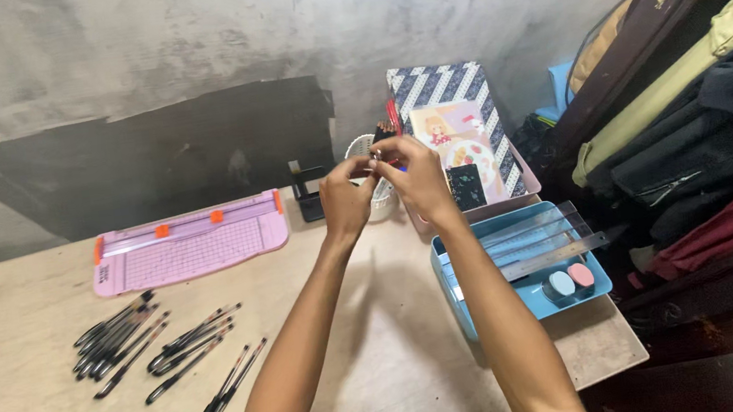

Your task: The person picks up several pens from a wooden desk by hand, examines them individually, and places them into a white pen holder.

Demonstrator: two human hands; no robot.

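Head view | left hand and right hand grips pinch small item between fingertips, above cup

Near the upper middle of the frame, a small thin object, too small to tell apart, is being pinched between the left hand and the right hand, just in front of a white cup. Black pens are being left scattered at the lower left of the table, below a pink paper cutter. Rulers are being held in a blue tray at the right.
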